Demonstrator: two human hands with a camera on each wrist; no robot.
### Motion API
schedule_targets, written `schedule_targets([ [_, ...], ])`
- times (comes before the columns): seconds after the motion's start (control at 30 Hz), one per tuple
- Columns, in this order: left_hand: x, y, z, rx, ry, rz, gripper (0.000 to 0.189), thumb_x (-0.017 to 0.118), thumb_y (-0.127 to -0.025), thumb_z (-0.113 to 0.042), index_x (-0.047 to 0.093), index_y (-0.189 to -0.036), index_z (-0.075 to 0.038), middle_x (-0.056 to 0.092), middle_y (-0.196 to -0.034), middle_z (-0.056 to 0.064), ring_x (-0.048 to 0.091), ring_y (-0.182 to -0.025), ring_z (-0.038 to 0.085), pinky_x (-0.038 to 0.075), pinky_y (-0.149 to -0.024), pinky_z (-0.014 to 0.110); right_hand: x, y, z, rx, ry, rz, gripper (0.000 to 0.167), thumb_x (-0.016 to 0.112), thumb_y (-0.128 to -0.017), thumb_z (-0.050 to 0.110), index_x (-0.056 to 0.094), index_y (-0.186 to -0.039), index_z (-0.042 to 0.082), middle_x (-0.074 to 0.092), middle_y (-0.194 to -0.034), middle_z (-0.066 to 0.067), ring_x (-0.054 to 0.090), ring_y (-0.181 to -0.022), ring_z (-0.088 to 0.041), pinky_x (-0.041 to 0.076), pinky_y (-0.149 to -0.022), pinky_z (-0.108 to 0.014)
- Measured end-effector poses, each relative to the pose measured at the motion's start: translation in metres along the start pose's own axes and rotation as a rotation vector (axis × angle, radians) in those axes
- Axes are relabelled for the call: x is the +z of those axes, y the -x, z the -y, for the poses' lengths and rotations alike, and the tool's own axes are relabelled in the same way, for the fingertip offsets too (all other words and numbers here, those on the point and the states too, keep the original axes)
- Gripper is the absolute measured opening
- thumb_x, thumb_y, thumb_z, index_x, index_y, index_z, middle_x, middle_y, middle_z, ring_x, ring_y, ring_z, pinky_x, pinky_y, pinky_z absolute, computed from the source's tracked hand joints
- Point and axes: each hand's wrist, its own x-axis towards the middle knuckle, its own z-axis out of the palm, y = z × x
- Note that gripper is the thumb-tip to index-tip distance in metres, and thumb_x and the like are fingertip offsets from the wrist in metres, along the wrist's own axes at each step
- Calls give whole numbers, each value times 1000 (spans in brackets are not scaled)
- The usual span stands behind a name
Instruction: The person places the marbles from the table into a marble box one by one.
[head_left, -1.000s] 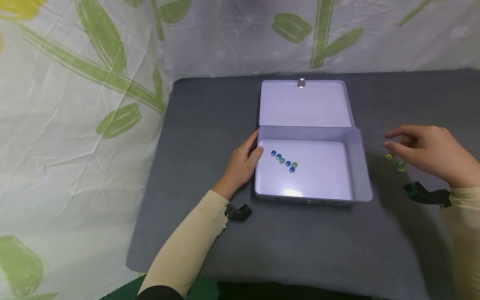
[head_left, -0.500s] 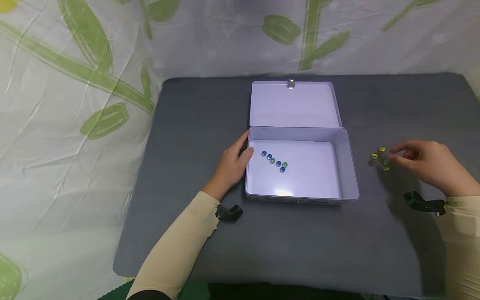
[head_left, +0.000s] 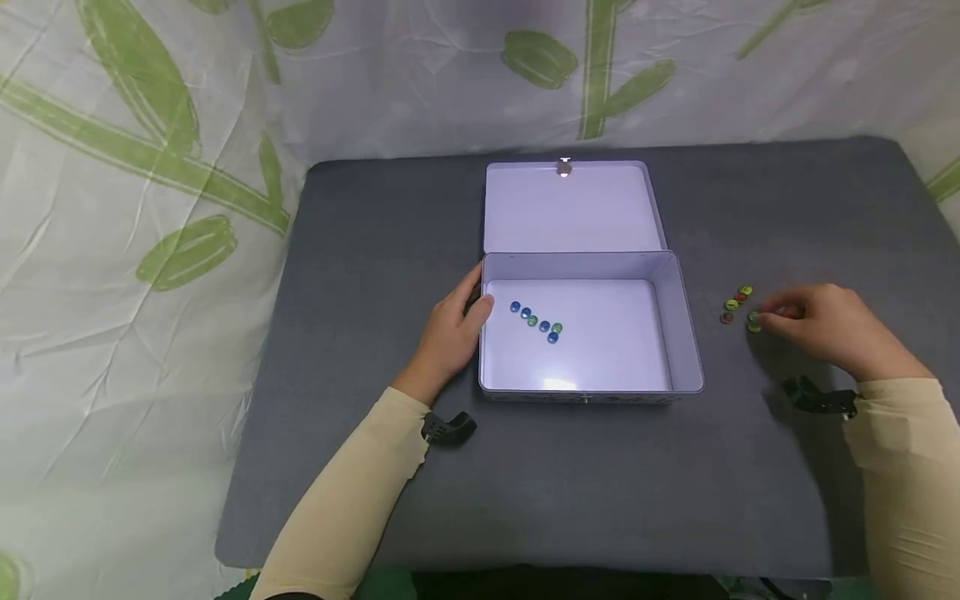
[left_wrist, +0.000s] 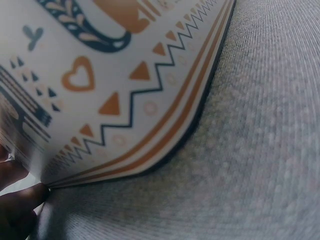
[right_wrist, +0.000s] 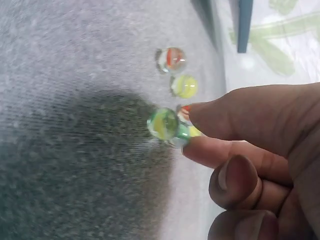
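Note:
On the grey table stands a metal box (head_left: 666, 333) with its lid (head_left: 570, 204) folded back. My left hand (head_left: 446, 337) grips the box's left wall, thumb over the rim and fingers outside. In the left wrist view, fingertips (left_wrist: 22, 200) show at the printed box side (left_wrist: 100, 100). Several blue and green glass marbles (head_left: 545, 327) lie on the box floor. Right of the box, my right hand (head_left: 825, 325) pinches a green marble (right_wrist: 179, 136) between thumb and index finger, partly hidden by them. A green-yellow marble (right_wrist: 162, 124) sits right beside it.
Other loose marbles, red (right_wrist: 172, 59) and yellow (right_wrist: 185, 86), lie on the grey table (head_left: 600, 483) between the box and my right hand. A metal clasp (head_left: 564, 167) sits on the lid edge. A leaf-patterned sheet (head_left: 420, 83) hangs behind the table.
My right hand has come down to the green marbles, thumb and index finger closing at one. The head view has turned right. My left hand keeps its hold on the box.

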Motion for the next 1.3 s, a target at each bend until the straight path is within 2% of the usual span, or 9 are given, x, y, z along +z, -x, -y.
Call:
schedule_targets([
  [0.1,1,0,-1,-5,3,-2,65,43,-106,-43,36,-166,-19,42,-166,5,39,-153,20,32,-125,44,0,-1,-1,-5,3,6,40,68,-102,30,75,-118,-6,75,-104,-25,69,-90,-35,54,-69,-45],
  [0.23,1,-1,-2,0,1,-2,65,42,-106,-43,35,-166,-19,41,-167,5,39,-153,20,32,-125,44,0,-4,-1,4,0,14,44,68,-102,32,74,-118,-8,75,-103,-24,70,-89,-36,54,-70,-46],
  [0.53,6,-2,-2,3,-4,-9,65,43,-105,-43,36,-166,-19,42,-166,5,40,-152,21,32,-125,44,2,-7,2,10,-3,13,38,73,-99,30,75,-110,-7,76,-90,-13,65,-79,-21,50,-65,-37],
  [0.7,7,-2,-2,-10,-19,-11,66,42,-104,-44,37,-165,-20,42,-166,5,39,-153,20,31,-126,43,3,-6,5,-13,2,-15,36,74,-98,27,75,-109,-7,75,-89,-14,64,-77,-21,49,-64,-37],
  [0.97,6,-1,-2,-6,-21,-16,65,43,-105,-41,37,-165,-18,43,-165,7,41,-152,22,32,-125,44,0,-4,20,-65,2,-67,28,75,-96,19,75,-109,-6,70,-81,-6,55,-68,-16,43,-57,-31],
  [1.17,7,-2,-3,3,-20,-10,65,43,-105,-42,37,-165,-19,44,-165,6,41,-152,21,33,-125,44,-6,-1,37,-44,5,-66,32,73,-99,21,75,-115,-5,71,-81,-7,56,-66,-19,42,-55,-33],
  [1.3,9,-4,-3,6,-24,-7,66,42,-104,-43,36,-166,-20,43,-165,6,40,-152,20,32,-125,43,-11,-1,47,-56,-12,-74,34,75,-98,26,75,-116,-3,70,-80,-5,52,-62,-17,39,-54,-32],
])
